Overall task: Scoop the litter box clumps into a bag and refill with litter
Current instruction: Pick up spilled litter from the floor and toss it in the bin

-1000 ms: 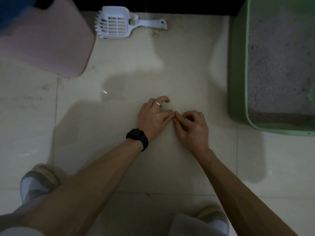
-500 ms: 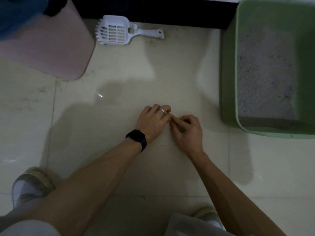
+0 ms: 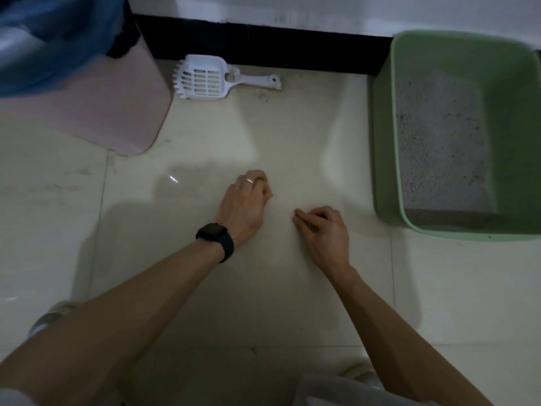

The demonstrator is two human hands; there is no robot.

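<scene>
Change: the left hand (image 3: 244, 202) and right hand (image 3: 322, 230), touching fingertip to fingertip half a second ago, are now apart.
Meaning: probably the mouth of a clear bag (image 3: 187, 183) being pulled open; scooping has not begun.
Grip: both hands have curled fingers pinched against the thumb, apparently on the bag's thin film, which is too faint to be sure of.
Bag: flat on the floor under both hands, almost invisible.
Scoop (image 3: 205, 79): by the wall, well beyond the left hand, untouched.
Box (image 3: 383, 142): near the right hand, holding grey litter (image 3: 433, 142).
</scene>
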